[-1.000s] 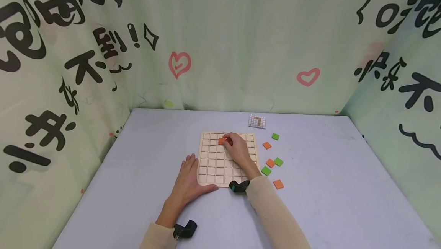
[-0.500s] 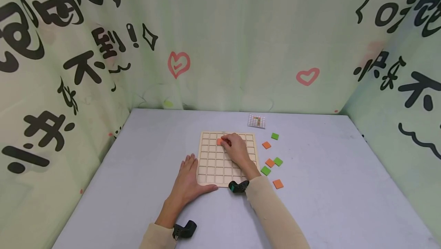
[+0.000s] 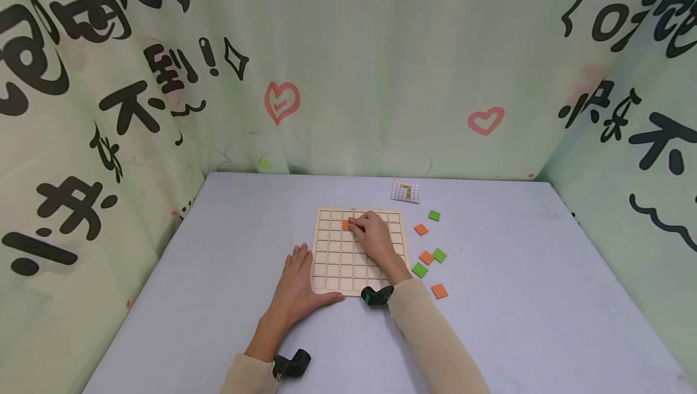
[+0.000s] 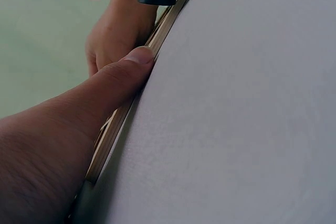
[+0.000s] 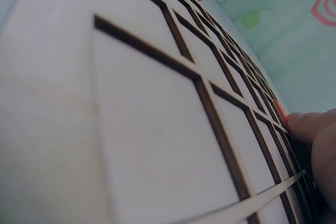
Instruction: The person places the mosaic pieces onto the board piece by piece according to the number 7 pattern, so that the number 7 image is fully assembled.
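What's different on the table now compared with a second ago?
The right hand shifted the orange tile slightly left on the gridded board and still touches it. The left hand at the board's edge and the loose tiles stayed put.

The board [image 3: 335, 265] is pale and dark-gridded, the tiles [image 3: 439, 291] orange or green.

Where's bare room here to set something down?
Right of the loose tiles to the right edge of the table; also left of the far half of the grid board. Crowded: along the board's right side, where those tiles lie.
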Motion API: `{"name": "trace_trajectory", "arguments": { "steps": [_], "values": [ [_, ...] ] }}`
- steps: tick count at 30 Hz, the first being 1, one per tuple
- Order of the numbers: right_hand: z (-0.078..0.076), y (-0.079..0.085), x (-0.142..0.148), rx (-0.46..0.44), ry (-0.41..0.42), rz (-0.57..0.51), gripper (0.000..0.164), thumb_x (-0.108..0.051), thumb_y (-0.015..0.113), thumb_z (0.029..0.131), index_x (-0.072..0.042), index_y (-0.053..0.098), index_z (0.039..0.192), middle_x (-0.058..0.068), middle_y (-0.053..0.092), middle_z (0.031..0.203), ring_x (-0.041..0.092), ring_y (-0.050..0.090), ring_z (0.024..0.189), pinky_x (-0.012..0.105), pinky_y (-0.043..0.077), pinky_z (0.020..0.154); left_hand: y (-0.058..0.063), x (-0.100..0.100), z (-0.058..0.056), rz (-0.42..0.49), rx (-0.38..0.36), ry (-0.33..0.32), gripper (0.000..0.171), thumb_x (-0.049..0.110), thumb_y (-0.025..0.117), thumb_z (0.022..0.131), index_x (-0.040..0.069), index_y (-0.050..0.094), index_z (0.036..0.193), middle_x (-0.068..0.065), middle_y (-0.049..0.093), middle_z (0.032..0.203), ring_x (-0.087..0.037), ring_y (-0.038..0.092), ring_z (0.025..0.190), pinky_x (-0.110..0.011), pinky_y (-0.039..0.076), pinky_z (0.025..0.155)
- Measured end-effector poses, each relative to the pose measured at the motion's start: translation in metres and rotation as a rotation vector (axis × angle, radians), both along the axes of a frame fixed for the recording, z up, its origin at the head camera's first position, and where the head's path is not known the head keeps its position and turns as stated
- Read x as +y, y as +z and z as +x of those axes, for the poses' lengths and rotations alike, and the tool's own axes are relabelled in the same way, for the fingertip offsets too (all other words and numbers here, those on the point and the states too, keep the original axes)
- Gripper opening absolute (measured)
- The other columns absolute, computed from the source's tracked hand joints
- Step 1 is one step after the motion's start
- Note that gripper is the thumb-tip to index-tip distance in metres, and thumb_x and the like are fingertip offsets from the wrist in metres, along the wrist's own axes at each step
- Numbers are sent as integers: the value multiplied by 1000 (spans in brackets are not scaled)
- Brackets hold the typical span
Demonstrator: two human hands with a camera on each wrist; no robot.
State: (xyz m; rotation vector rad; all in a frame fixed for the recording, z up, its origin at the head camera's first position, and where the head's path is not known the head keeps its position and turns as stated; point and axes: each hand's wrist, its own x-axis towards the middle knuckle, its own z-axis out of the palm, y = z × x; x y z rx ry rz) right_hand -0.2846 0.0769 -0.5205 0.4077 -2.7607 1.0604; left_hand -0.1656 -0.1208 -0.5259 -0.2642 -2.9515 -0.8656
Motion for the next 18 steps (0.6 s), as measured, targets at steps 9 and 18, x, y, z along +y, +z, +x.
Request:
{"name": "trace_trajectory", "arguments": {
  "steps": [9, 18],
  "values": [
    [0, 3, 1, 7, 25, 30, 27, -20, 64, 99, -5, 73, 119, 13, 67, 104, 26, 63, 92, 40, 54, 77, 0, 1, 0, 1, 1, 4, 119, 68, 80, 67, -7, 38, 149, -27, 33, 159, -41, 24, 153, -54, 22, 126],
    [1, 6, 3, -17, 55, 27, 38, -19, 64, 99, -3, 63, 133, 10, 65, 97, 18, 54, 81, 33, 47, 71, -1, 1, 0, -3, -7, 3, 121, 68, 80, 67, -8, 37, 150, -26, 32, 160, -40, 23, 153, -53, 21, 127]
  ]
}}
